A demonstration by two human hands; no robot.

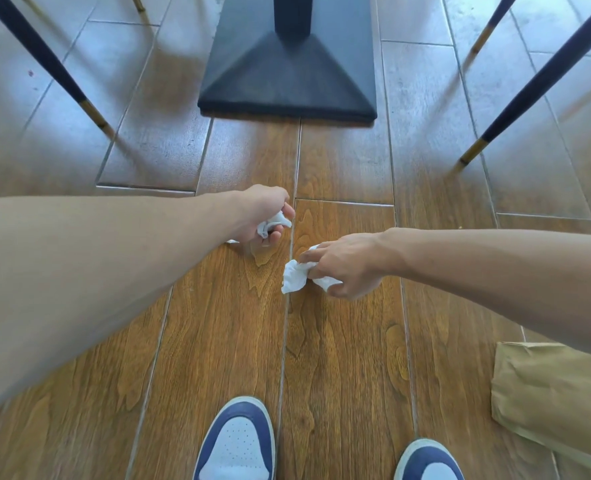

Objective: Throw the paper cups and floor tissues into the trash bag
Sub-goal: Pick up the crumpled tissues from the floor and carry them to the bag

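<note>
Left hand [260, 212] gripping small tissue [276, 222], right hand [347, 266] gripping larger tissue [294, 278]

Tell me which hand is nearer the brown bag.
Right. The right hand is up and left of the bag in view; the left hand lies farther left.
</note>
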